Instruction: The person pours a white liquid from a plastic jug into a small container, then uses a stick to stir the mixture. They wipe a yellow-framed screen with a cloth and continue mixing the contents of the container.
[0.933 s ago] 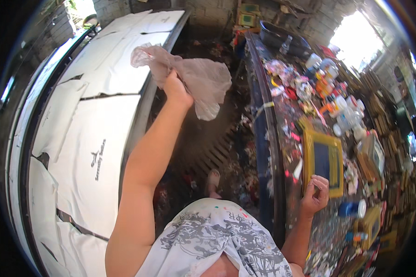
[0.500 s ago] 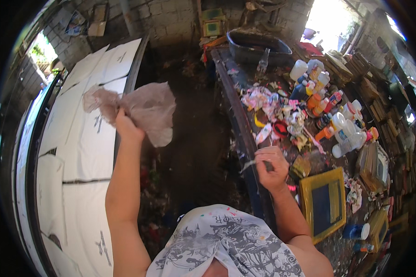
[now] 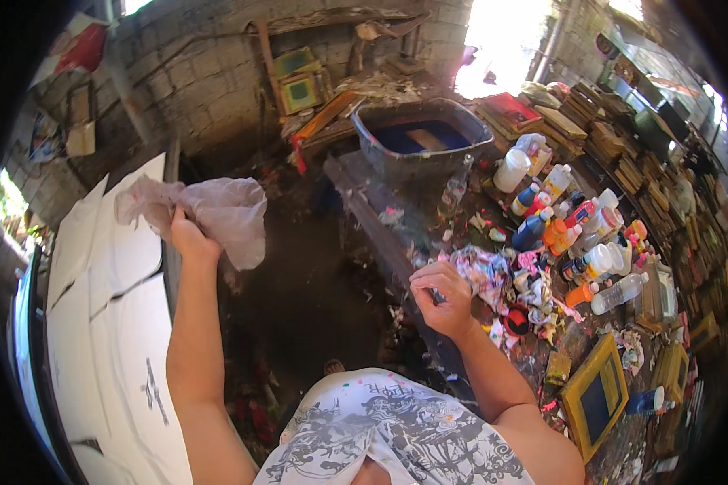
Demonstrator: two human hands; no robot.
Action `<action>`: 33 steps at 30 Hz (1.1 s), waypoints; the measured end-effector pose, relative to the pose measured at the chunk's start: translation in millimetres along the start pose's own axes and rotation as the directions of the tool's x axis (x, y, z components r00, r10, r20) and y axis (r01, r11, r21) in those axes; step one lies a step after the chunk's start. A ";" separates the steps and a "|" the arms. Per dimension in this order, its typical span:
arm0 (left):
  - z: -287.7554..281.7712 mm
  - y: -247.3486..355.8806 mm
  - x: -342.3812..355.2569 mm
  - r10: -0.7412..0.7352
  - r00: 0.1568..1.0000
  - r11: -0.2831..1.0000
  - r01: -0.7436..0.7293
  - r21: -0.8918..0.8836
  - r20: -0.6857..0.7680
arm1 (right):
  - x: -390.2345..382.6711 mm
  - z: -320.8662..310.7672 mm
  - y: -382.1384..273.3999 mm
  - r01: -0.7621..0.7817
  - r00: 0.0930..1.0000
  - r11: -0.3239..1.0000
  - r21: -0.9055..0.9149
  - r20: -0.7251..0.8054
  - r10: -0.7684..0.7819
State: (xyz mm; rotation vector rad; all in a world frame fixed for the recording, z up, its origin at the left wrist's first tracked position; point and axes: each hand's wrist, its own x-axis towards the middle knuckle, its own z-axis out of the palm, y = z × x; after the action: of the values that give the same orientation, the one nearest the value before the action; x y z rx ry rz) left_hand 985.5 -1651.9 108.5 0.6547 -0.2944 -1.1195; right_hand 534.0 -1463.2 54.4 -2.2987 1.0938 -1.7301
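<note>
A thin, crumpled plastic bag, see-through and pinkish-grey, is gripped near its middle by my left hand. It bunches on one side of the fingers and spreads out on the other. Below it at the left lie white cloth panels with dark printed marks on a long table. My right hand is closed, thumb against curled fingers, above the edge of the cluttered table at the right. Whatever it pinches is too small to make out. Just beyond that hand is a heap of paint-stained rags.
Paint bottles and jars crowd the right table, with a glass bottle and a dark plastic tub farther back. A yellow-edged printing screen lies nearer. Stacked wooden frames line the right side. Dark floor runs between the tables.
My view has turned and shifted toward the far wall, bringing the tub closer. The bag stays in my left hand. A thin strip seen earlier at my right fingers no longer shows.
</note>
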 end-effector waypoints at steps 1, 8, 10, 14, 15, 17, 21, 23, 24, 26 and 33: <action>23.7 -9.7 29.1 -0.024 0.999 1.000 0.025 -0.015 0.047 | 11.9 7.0 8.2 -0.009 1.000 1.000 -0.027 -0.011 0.009; 222.2 -150.2 125.9 -0.144 0.939 0.988 0.122 0.090 0.311 | 53.9 51.4 88.4 -0.223 0.972 0.962 -0.159 -0.116 0.206; 262.2 -190.7 135.7 -0.160 0.916 0.982 0.111 0.152 0.368 | 74.5 62.7 116.8 -0.216 0.972 0.954 -0.206 -0.139 0.190; 323.0 -259.3 164.2 -0.323 0.813 0.942 0.228 0.246 0.485 | 123.6 85.3 182.2 -0.190 0.960 0.948 -0.255 -0.252 0.125; 329.4 -277.1 172.2 -0.392 0.780 0.915 0.273 0.298 0.488 | 134.9 93.3 192.9 -0.199 0.951 0.944 -0.263 -0.286 0.120; 344.8 -316.8 192.0 -0.395 0.740 0.907 0.220 0.360 0.544 | 169.2 104.6 214.9 -0.189 0.931 0.949 -0.252 -0.354 0.092; 352.3 -407.1 220.2 -0.498 0.508 0.790 -0.069 0.609 0.703 | 219.8 102.0 260.3 -0.189 0.924 0.914 -0.360 -0.379 0.041; 345.0 -451.4 239.5 -0.539 0.240 0.707 -0.393 0.589 0.807 | 241.4 103.4 284.2 -0.247 0.934 0.854 -0.458 -0.349 0.083; 339.7 -474.7 265.3 -0.547 -0.088 0.604 -0.730 0.320 0.832 | 250.5 106.0 296.3 -0.262 0.953 0.819 -0.511 -0.274 0.134; 335.6 -514.5 288.8 -0.753 -0.446 0.299 -0.887 -0.353 0.484 | 254.9 109.9 321.2 -0.363 0.926 0.726 -0.584 -0.139 0.351; 335.6 -563.4 263.1 -0.755 -0.558 0.639 -0.507 -0.578 -0.345 | 282.0 142.9 368.7 -0.470 0.197 0.043 -0.882 -0.058 0.979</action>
State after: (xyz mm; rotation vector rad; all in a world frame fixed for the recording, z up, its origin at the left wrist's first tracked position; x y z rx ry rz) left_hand 504.9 -2157.1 -6.1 0.7073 2.3062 -0.2815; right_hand 507.5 -1948.0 67.5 -1.3836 2.5211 0.0776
